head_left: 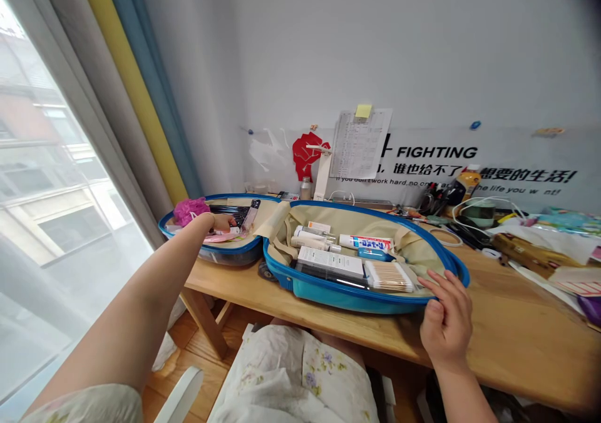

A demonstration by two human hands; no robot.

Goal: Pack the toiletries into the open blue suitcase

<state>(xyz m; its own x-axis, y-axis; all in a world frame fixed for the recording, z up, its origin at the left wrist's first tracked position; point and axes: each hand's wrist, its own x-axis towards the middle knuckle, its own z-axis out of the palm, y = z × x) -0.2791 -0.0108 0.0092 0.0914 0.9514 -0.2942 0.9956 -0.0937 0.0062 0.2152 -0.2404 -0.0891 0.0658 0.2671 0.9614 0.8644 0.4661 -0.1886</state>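
A blue hard-shell suitcase [361, 298] lies opened flat on the wooden desk, its two beige-lined halves side by side. My left hand [222, 223] reaches into the left half with its fingers curled down among black items and a pink thing [220, 238]; what they grip is hidden. Beside its wrist sits a purple mesh bath puff [190, 210]. My right hand [448, 313] is open, its fingers resting over the rim at the right end. Inside the right half are cotton swabs [387, 276], a toothpaste tube [366, 243], a blue bottle [374, 254], white tubes [310, 243] and a white-topped box [330, 260].
Behind the suitcase stand a white desk lamp [322, 176] and a small bottle [305, 188]. Pens [429, 198], an orange-labelled bottle [464, 185], cables and a brown pouch [530, 251] crowd the desk's right side. Curtains [136, 97] and a window border the left.
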